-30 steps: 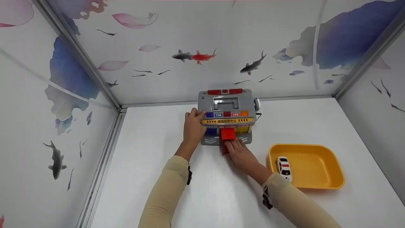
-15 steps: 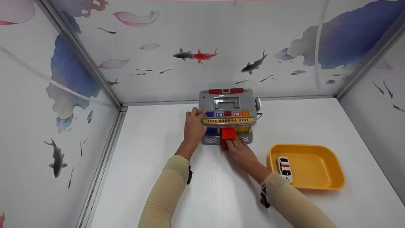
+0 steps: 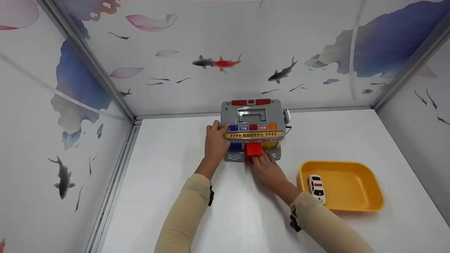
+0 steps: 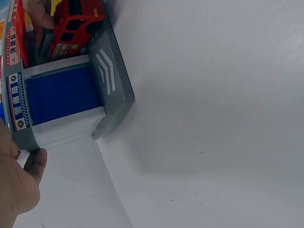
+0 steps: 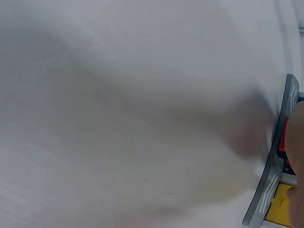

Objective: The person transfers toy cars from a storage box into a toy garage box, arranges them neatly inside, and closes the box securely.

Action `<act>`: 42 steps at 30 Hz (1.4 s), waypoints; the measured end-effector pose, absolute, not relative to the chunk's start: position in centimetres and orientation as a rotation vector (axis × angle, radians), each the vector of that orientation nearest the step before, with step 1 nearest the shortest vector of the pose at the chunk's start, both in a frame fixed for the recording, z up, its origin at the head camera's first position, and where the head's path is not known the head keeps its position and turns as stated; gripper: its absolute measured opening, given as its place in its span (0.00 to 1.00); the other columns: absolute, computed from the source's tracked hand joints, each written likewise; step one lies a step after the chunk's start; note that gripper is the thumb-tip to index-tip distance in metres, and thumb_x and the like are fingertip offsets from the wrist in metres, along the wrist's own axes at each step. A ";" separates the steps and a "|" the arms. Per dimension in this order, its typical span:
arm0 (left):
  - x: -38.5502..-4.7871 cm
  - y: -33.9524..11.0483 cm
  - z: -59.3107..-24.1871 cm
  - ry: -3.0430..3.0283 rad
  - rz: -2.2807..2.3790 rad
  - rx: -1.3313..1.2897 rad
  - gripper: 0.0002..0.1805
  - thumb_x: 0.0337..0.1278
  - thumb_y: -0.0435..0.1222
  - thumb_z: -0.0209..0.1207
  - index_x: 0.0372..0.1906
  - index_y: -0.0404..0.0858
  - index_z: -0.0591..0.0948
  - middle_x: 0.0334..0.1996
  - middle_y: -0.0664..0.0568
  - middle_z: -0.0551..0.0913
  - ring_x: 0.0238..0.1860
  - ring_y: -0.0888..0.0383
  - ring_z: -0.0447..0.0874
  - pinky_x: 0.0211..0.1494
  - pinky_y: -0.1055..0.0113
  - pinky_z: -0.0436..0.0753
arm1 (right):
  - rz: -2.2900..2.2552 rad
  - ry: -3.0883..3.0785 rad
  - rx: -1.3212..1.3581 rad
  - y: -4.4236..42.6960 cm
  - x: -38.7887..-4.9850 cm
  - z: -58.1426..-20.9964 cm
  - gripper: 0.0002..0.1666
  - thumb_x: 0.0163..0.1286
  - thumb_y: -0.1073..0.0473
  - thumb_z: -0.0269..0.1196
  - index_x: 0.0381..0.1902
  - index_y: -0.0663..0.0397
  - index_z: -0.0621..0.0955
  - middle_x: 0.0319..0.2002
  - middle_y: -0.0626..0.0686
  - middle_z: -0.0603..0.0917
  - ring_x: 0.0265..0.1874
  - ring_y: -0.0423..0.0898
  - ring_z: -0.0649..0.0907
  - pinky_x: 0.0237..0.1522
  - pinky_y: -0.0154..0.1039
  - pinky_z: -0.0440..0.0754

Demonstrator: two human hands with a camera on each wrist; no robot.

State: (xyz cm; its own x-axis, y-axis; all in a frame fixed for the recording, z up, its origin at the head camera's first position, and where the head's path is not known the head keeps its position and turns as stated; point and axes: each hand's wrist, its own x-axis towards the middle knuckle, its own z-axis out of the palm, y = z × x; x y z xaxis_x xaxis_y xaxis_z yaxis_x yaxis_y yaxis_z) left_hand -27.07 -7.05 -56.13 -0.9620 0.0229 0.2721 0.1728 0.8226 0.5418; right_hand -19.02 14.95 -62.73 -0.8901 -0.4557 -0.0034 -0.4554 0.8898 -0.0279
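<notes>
A grey toy garage (image 3: 251,116) with blue, red and yellow bays stands against the back wall. My left hand (image 3: 216,144) grips its left front edge, with the thumb under the overhang in the left wrist view. The red door (image 3: 254,149) of the middle bay is lifted outward. Under it, a red toy truck (image 4: 76,26) sits partly inside the bay. My right hand (image 3: 270,172) holds the truck from its right side; some fingertips are hidden by the door and the truck. The blue door (image 4: 64,95) is down.
A yellow tray (image 3: 351,186) stands at the right on the white table (image 3: 232,218), with a white toy car (image 3: 317,188) along its left side. Printed white walls enclose the table. A white part and a black loop stick out from the garage's right side.
The red truck has slid deeper into the middle bay, away from the person, with my right hand following slightly. My left hand stays on the garage.
</notes>
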 end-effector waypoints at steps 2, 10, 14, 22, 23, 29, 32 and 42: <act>-27.1 -7.1 -56.1 -2.755 -0.856 -0.150 0.32 0.61 0.21 0.64 0.70 0.41 0.86 0.58 0.48 0.81 0.56 0.48 0.77 0.65 0.58 0.86 | -0.014 3.033 -0.753 15.1 -18.8 -62.6 0.34 0.89 0.60 0.52 0.86 0.62 0.62 0.85 0.63 0.66 0.84 0.63 0.69 0.81 0.63 0.71; -27.0 -7.0 -56.2 -2.760 -0.868 -0.135 0.32 0.61 0.22 0.64 0.70 0.42 0.87 0.58 0.48 0.80 0.57 0.48 0.76 0.67 0.57 0.86 | -0.009 2.946 -0.743 15.0 -18.3 -62.1 0.37 0.89 0.54 0.54 0.87 0.62 0.62 0.87 0.62 0.63 0.88 0.64 0.62 0.84 0.64 0.67; -27.1 -7.0 -56.2 -2.752 -0.873 -0.139 0.32 0.60 0.21 0.65 0.70 0.41 0.87 0.58 0.48 0.81 0.57 0.48 0.77 0.66 0.57 0.86 | -0.069 2.914 -0.695 14.9 -18.4 -61.8 0.40 0.88 0.51 0.57 0.88 0.61 0.61 0.88 0.61 0.64 0.88 0.63 0.61 0.84 0.67 0.66; -27.1 -7.1 -56.2 -2.741 -0.868 -0.138 0.32 0.59 0.21 0.65 0.69 0.41 0.87 0.57 0.48 0.81 0.57 0.48 0.77 0.67 0.57 0.86 | -0.060 2.850 -0.740 15.5 -18.7 -61.2 0.51 0.82 0.42 0.63 0.90 0.57 0.57 0.90 0.59 0.58 0.89 0.63 0.59 0.83 0.70 0.64; -27.0 -7.1 -56.2 -2.740 -0.871 -0.137 0.32 0.59 0.20 0.65 0.69 0.41 0.87 0.58 0.48 0.81 0.57 0.48 0.77 0.67 0.57 0.86 | -0.077 2.845 -0.736 15.5 -18.7 -61.1 0.51 0.82 0.42 0.63 0.90 0.57 0.56 0.90 0.59 0.57 0.89 0.63 0.59 0.83 0.71 0.63; -27.0 -7.0 -56.4 -2.726 -0.877 -0.137 0.32 0.58 0.20 0.65 0.69 0.41 0.87 0.58 0.48 0.81 0.57 0.48 0.78 0.68 0.57 0.86 | -0.174 2.854 -0.731 15.7 -18.9 -61.3 0.51 0.80 0.40 0.63 0.89 0.53 0.59 0.89 0.61 0.58 0.88 0.65 0.60 0.83 0.72 0.63; -27.0 -7.0 -56.5 -2.726 -0.875 -0.140 0.32 0.59 0.20 0.65 0.69 0.41 0.88 0.57 0.47 0.81 0.57 0.47 0.78 0.67 0.57 0.86 | -0.199 2.855 -0.726 15.7 -19.0 -61.5 0.49 0.79 0.38 0.65 0.89 0.45 0.61 0.89 0.61 0.59 0.88 0.64 0.60 0.83 0.73 0.63; -27.0 -6.9 -56.4 -2.742 -0.838 -0.145 0.31 0.61 0.21 0.65 0.69 0.42 0.88 0.58 0.47 0.81 0.58 0.47 0.78 0.68 0.57 0.86 | -0.219 2.845 -0.693 15.8 -19.2 -61.4 0.44 0.79 0.36 0.64 0.85 0.39 0.64 0.89 0.62 0.58 0.88 0.65 0.59 0.83 0.74 0.61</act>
State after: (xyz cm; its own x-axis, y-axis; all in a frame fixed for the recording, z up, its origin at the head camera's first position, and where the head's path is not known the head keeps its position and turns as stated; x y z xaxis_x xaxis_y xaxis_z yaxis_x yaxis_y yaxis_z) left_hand -27.02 -6.94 -56.38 -0.9586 0.0165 0.2841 0.1725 0.8278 0.5338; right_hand -19.15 15.84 -61.41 -0.8689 -0.4676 -0.1625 -0.4372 0.8788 -0.1911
